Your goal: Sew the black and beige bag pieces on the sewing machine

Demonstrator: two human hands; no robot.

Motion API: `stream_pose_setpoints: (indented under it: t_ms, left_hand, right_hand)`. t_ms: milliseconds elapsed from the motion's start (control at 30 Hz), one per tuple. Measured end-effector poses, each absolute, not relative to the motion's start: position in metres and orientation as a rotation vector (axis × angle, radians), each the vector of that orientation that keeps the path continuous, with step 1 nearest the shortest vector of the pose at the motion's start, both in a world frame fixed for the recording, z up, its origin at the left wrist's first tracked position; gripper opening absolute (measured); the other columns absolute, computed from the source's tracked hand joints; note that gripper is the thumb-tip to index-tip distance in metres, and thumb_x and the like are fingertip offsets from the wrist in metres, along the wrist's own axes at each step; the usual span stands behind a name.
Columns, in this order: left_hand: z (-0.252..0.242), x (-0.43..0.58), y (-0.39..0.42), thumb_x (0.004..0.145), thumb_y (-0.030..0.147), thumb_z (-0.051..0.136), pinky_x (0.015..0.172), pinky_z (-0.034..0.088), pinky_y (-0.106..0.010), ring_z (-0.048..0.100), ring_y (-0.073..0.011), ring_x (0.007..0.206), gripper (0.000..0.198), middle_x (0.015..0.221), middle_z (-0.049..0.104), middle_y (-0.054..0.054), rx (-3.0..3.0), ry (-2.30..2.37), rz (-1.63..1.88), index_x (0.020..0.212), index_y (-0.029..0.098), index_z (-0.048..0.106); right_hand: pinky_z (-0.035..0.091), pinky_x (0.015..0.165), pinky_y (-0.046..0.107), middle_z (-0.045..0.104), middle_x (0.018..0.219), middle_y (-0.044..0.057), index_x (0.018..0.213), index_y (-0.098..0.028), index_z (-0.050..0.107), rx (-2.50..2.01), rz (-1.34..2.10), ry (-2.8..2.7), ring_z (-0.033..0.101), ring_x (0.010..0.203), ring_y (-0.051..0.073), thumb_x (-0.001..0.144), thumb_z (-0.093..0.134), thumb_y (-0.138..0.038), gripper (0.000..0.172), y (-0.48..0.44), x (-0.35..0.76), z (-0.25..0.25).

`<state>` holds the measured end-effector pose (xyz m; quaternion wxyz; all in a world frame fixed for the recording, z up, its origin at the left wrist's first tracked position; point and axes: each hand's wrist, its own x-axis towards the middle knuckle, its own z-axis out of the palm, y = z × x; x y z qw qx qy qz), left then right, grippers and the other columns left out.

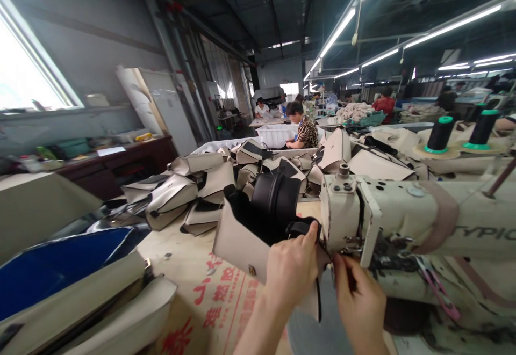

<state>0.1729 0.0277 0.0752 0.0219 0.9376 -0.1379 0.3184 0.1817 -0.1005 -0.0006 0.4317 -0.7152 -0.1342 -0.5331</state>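
A beige handbag [242, 242] with a black lining and a small metal clasp is tilted against the head of a sewing machine [395, 210]. My left hand [292, 269] is closed on the bag's near side, its index finger pressed along the black upper edge. Beside the needle area, my right hand [360, 301] is pinched at the bag's right edge; its fingertips are partly hidden. The point where the bag meets the machine's foot is too small to make out.
Beige bags [209, 183] are heaped behind the worktable [177, 253]. More bag pieces lie by a blue-lined container [68, 269] at left. Pink-handled snips [443, 296] rest on the machine, and black thread cones [439, 135] stand behind it. A co-worker [304, 129] sits beyond.
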Motion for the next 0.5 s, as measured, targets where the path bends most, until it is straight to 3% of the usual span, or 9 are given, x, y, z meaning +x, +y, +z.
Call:
stream_pose_setpoints:
  t_ms: [133, 300, 400, 500]
  left_hand:
    - [0.087, 0.176, 0.025, 0.087, 0.024, 0.036, 0.055, 0.039, -0.026, 0.064, -0.0171, 0.067, 0.040, 0.077, 0.069, -0.002, 2.937, -0.431, 0.870, 0.126, 0.024, 0.044]
    - [0.096, 0.172, 0.022, 0.086, 0.021, 0.037, 0.052, 0.039, -0.024, 0.066, -0.0191, 0.070, 0.031, 0.079, 0.070, -0.003, 2.953, -0.412, 0.705, 0.112, 0.023, 0.054]
    - [0.083, 0.161, 0.031, 0.085, 0.021, 0.040, 0.053, 0.042, -0.022, 0.066, -0.0183, 0.068, 0.025, 0.078, 0.070, -0.002, 2.913, -0.588, 0.582, 0.102, 0.024, 0.058]
    - [0.054, 0.142, 0.051, 0.084, 0.021, 0.043, 0.053, 0.046, -0.021, 0.066, -0.0165, 0.063, 0.028, 0.075, 0.069, -0.003, 2.856, -0.794, 0.555, 0.110, 0.022, 0.055]
  right_hand:
    - [0.044, 0.059, 0.021, 0.064, 0.075, 0.005, 0.083, -0.016, 0.060, -1.765, -1.232, -0.298, 0.060, 0.064, 0.014, 0.090, 0.046, -0.037, 0.026, -0.093, 0.181, -0.001]
    - [0.040, 0.056, 0.019, 0.064, 0.069, 0.002, 0.080, -0.015, 0.062, -1.771, -1.486, -0.275, 0.059, 0.056, 0.011, 0.088, 0.052, -0.032, 0.022, -0.090, 0.186, 0.009]
    - [0.036, 0.050, 0.021, 0.060, 0.057, 0.000, 0.071, -0.017, 0.061, -1.883, -1.454, -0.303, 0.055, 0.048, 0.011, 0.089, 0.049, -0.030, 0.025, -0.093, 0.186, 0.006]
    - [0.039, 0.052, 0.020, 0.057, 0.059, 0.000, 0.072, -0.017, 0.059, -1.869, -1.354, -0.565, 0.055, 0.052, 0.010, 0.087, 0.049, -0.023, 0.019, -0.103, 0.179, -0.004]
